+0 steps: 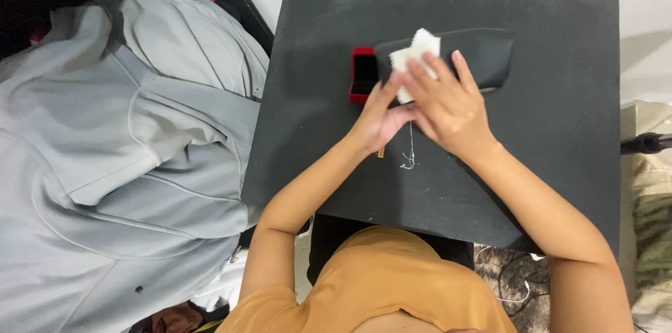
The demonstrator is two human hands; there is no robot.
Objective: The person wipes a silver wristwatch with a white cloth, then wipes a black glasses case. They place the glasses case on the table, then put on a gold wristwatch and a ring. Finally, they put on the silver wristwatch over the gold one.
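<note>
A thin silver chain (409, 151) hung down from between the two hands, its lower end lying in a small tangle on the dark board (560, 60) just below them. Its upper end ran up into the left hand (378, 119), whose fingers were closed in a pinch about it, thumb pressed toward the fingertips. The right hand (448, 105) lay over the left with its fingers held together and nearly straight, pressing a small white cloth (414, 56) with a pinked edge against the chain; the cloth showed above the fingertips, and how much of it was gripped beneath the palm could not be told. Just beside the left hand's fingertips, touching nothing, stood a small red ring box (363, 75), open, with a dark lining. Behind the cloth lay a long dark pouch (483, 53), almost the same colour as the board it rested on. A short yellowish bit (381, 153) showed under the left wrist, too small to make out. Both forearms reached forward from an orange shirt (378, 284) at the bottom of the view. To the left of the board, well apart from the hands, a pale grey garment (119, 144) lay heaped and creased.
</note>
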